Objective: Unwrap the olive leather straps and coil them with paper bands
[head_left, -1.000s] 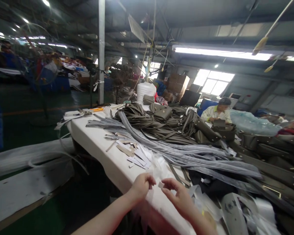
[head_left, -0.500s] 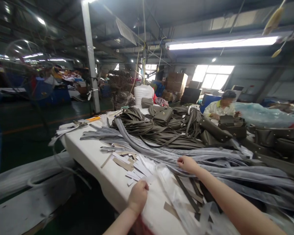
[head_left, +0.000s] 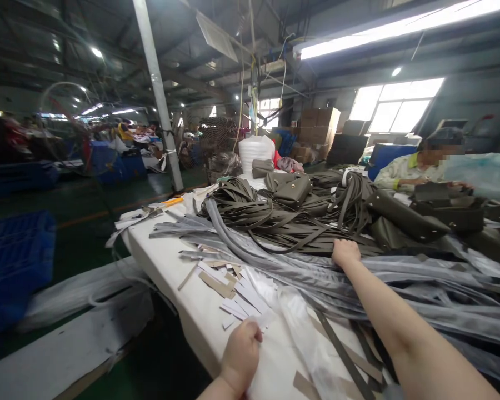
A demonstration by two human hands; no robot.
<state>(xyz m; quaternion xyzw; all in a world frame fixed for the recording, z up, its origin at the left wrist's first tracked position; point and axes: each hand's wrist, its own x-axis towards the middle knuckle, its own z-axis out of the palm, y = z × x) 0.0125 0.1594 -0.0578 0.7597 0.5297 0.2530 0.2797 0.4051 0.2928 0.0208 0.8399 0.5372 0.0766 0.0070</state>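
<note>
My left hand (head_left: 242, 351) is closed over the near edge of the white-covered table (head_left: 195, 303), beside white and tan paper strips (head_left: 237, 294). Something translucent and pale shows at its fingertips, too faint to name. Farther out, my right hand (head_left: 345, 253) has its fingers curled at the border between the dark olive straps (head_left: 283, 230) and the long grey strips (head_left: 270, 270). What it grips, if anything, is hidden. A crumpled translucent sheet (head_left: 295, 316) lies between my hands, with a dark strap (head_left: 337, 344) alongside.
Olive pouches (head_left: 294, 191) lie on the strap pile. A white foam roll (head_left: 256, 155) stands at the table's far end. At the right, a person (head_left: 416, 169) sits behind more olive bags (head_left: 448, 208). Blue crates (head_left: 20, 261) and a metal post (head_left: 160, 105) stand left.
My right hand has moved forward, from the grey strips to the edge of the olive straps. My left hand stays closed near the paper strips. The view has shifted.
</note>
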